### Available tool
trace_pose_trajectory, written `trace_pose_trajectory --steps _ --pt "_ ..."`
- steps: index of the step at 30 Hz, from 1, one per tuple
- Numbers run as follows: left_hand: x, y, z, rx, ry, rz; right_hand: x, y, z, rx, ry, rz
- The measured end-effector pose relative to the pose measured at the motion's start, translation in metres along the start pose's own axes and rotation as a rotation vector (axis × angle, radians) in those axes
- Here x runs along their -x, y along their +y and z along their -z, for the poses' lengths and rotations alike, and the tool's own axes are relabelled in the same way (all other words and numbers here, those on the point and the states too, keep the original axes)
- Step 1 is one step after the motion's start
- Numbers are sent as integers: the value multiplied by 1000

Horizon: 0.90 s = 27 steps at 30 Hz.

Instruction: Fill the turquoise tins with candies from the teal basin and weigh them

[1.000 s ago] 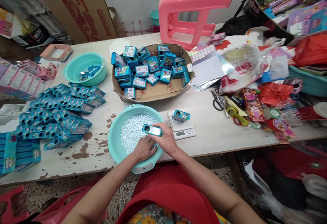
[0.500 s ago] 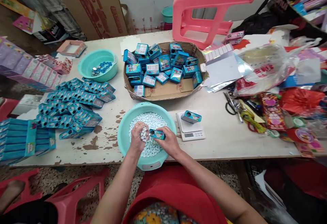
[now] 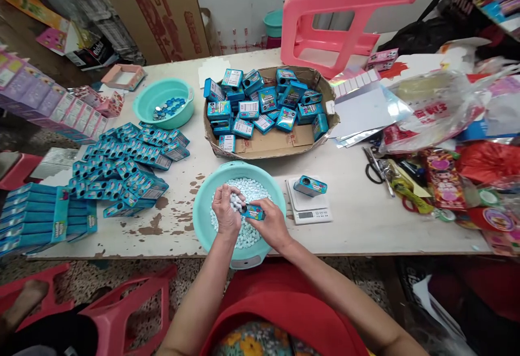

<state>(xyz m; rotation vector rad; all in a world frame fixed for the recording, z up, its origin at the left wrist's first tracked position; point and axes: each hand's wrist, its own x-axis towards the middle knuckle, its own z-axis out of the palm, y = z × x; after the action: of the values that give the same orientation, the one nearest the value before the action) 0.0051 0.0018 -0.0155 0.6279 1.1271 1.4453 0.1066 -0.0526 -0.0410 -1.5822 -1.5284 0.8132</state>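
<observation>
Above a teal basin [image 3: 202, 204] of small pale candies [image 3: 247, 235], my left hand [image 3: 226, 209] is cupped round a handful of the same candies. My right hand [image 3: 271, 223] grips a small blue box [image 3: 254, 213], its dark round opening turned to the candies in my left hand. Another blue box [image 3: 311, 186] lies on a white scale [image 3: 312, 215] just right of the basin. Behind the basin a cardboard tray [image 3: 268, 153] holds several blue boxes. Many more blue boxes [image 3: 138, 153] with round openings stand grouped on the left.
A smaller teal basin [image 3: 184, 113] with blue discs is at the back left. Scissors [image 3: 376, 169], plastic bags [image 3: 430, 112] and packaging lie on the right. A pink stool [image 3: 290, 31] rests at the table's back. A person's foot [image 3: 30, 295] shows at the lower left.
The whole view has shifted, so the table's things appear slightly further right. My left hand has turned and its fingers sit more upright round the candies, close to the box opening.
</observation>
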Motion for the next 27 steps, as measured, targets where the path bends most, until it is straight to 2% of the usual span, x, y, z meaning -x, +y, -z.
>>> trace_pose_trajectory --steps 7,11,15,19,21,23,25,27 --pt "-3 -13 -2 -39 31 -70 -1 3 -3 -32 -10 -29" --pt "-7 -15 -2 -19 13 -49 -5 4 -1 -27 0 -44" --pt "-14 2 2 121 -34 160 -7 2 4 -31 19 -44" --pt "-31 19 20 188 -96 316 -4 -2 20 -151 37 -39" --pt "-41 11 34 71 -87 425 0 -5 29 -197 46 -40" --pt "-49 -6 47 -124 -60 541 3 -8 37 -223 48 -45" --pt "-52 -26 56 -232 -34 561 7 -9 45 -249 42 -51" --pt "-51 -40 60 -188 -14 565 11 -9 54 -277 39 -64"
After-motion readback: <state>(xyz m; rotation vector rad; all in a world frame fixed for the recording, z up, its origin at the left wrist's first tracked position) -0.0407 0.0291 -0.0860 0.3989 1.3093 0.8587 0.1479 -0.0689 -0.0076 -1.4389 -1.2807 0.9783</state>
